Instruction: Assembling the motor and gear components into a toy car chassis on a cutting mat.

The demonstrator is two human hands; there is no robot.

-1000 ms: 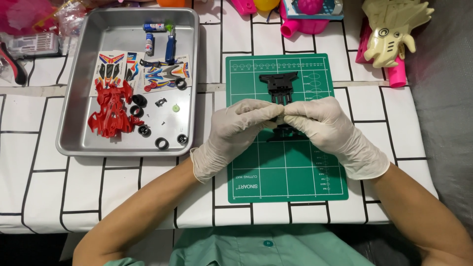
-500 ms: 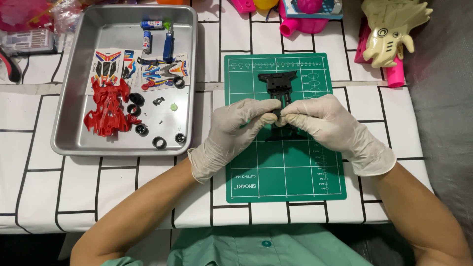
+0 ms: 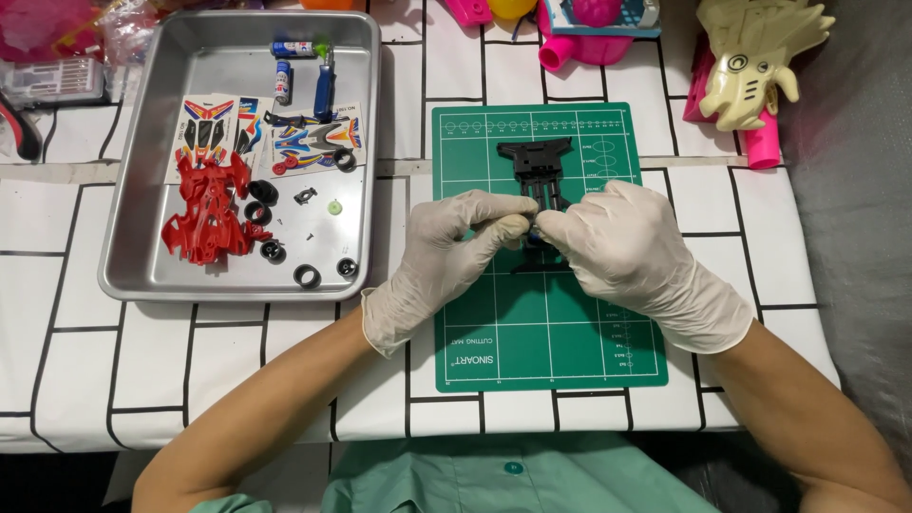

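Observation:
A black toy car chassis point(image 3: 538, 163) lies on the green cutting mat point(image 3: 551, 332). Both hands wear pale gloves and meet over its near half. My left hand point(image 3: 446, 252) pinches with thumb and fingertips at the chassis's middle. My right hand point(image 3: 622, 247) closes on the chassis from the right, covering its rear part. A small blue-tinted piece shows between the fingertips; what it is I cannot tell.
A metal tray point(image 3: 133, 275) at left holds a red car body point(image 3: 207, 211), sticker sheets point(image 3: 313, 142), several black tyres point(image 3: 306, 275), batteries point(image 3: 283, 81) and small parts. Pink toys point(image 3: 579, 38) and a cream dinosaur toy point(image 3: 755, 57) sit along the far edge.
Both hands have stayed pinched together over the chassis, shifting only slightly. The tray and its parts have not moved.

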